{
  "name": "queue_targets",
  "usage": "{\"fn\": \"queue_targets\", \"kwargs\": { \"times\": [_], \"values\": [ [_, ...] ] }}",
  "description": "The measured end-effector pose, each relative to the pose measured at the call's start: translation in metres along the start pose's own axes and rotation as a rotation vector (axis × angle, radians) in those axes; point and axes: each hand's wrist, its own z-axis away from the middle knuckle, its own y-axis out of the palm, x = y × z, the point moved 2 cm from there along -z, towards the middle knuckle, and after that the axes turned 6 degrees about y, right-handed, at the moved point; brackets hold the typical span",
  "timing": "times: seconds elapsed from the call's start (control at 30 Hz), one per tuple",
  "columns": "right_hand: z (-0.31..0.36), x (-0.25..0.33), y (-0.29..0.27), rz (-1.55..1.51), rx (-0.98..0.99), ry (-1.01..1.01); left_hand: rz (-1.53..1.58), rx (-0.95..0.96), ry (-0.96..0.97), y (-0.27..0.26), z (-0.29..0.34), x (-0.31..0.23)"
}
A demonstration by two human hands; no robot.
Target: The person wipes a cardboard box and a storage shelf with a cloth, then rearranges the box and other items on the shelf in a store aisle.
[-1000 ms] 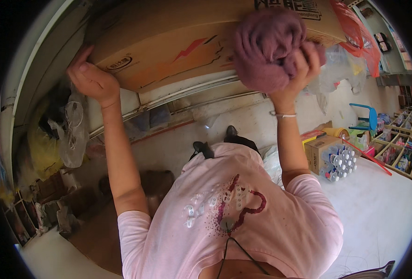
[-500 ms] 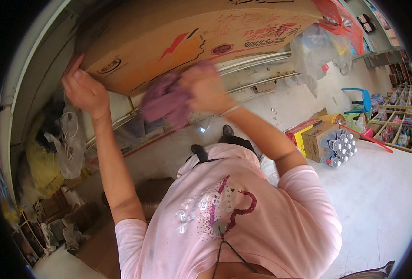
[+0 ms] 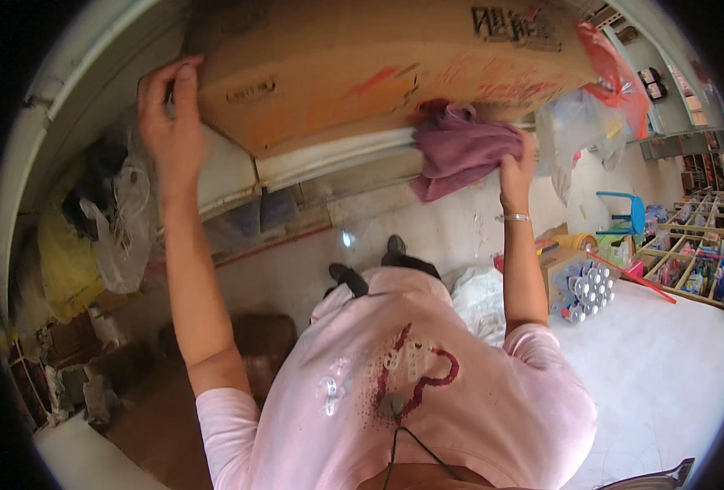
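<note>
A large brown cardboard box [image 3: 313, 73] with printed markings rests on a pale shelf [image 3: 329, 159] in front of me. Fingers and thumb of my left hand [image 3: 170, 114] grip the box's left edge. Over on the right, my right hand [image 3: 517, 167] is closed on a crumpled purple cloth [image 3: 464, 155]. The cloth lies against the lower front of the box and hangs down past the shelf edge. Part of the box's top runs out of view.
Clear and yellow plastic bags [image 3: 72, 273] hang at the left. A red bag [image 3: 619, 77] and a clear bag [image 3: 570, 135] are right of the box. On the floor at the right stand packed bottles [image 3: 582, 290], a blue stool [image 3: 635, 214] and goods racks [image 3: 697, 253]. A white sack [image 3: 480, 302] lies near my feet.
My right hand has swept the purple cloth rightward along the lower front of the box. The left hand stays at the box's left edge. My view has shifted slightly.
</note>
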Motion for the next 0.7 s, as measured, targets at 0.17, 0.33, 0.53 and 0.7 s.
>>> {"fn": "queue_targets", "kwargs": {
  "times": [0.17, 0.33, 0.53, 0.7],
  "values": [
    [-0.044, 0.036, -0.038, -0.098, -0.295, -0.089, 0.145, 0.060, -0.471, -0.003, -0.049, 0.007],
    [-0.087, 0.016, -0.050, -0.661, -0.011, 0.255, 0.444, 0.167, -0.773, 0.019, -0.060, 0.006],
    [-0.097, -0.005, -0.048, -0.710, 0.023, 0.331, 0.448, 0.131, -0.636, 0.007, -0.029, -0.012],
    [-0.103, -0.012, -0.047, -0.710, -0.039, 0.383, 0.511, 0.005, -0.716, 0.009, -0.018, -0.029]
  ]
}}
